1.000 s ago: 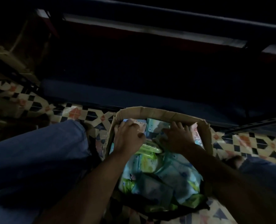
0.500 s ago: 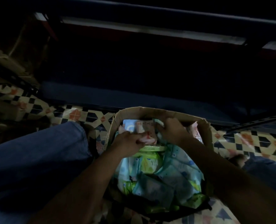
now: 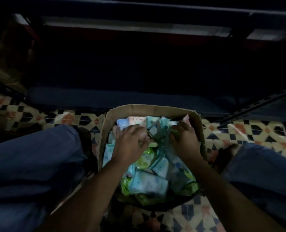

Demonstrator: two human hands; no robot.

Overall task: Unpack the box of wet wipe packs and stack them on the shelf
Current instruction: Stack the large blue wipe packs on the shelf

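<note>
Soft-film wet wipe packs [image 3: 149,185], pale blue, green and pink, lie heaped in the cardboard box [image 3: 105,131] under and around both hands. Left hand [image 3: 130,144] rests knuckles-up on the packs at the far left of the heap, fingers curled down among them; which pack it holds cannot be told. Right hand [image 3: 185,141] has its fingers bent into the crinkled film at the far right; grip unclear in the dim light. Judged pliable, slick and of modest weight, the packs should be taken across the flat faces, not by the loose film edge. Beyond the hands, the low blue shelf [image 3: 122,99] stands dark, contents indiscernible. Patterned floor tiles [image 3: 239,131] surround the box. Denim-clad legs [image 3: 30,156] flank it, narrowing the lift path.
</note>
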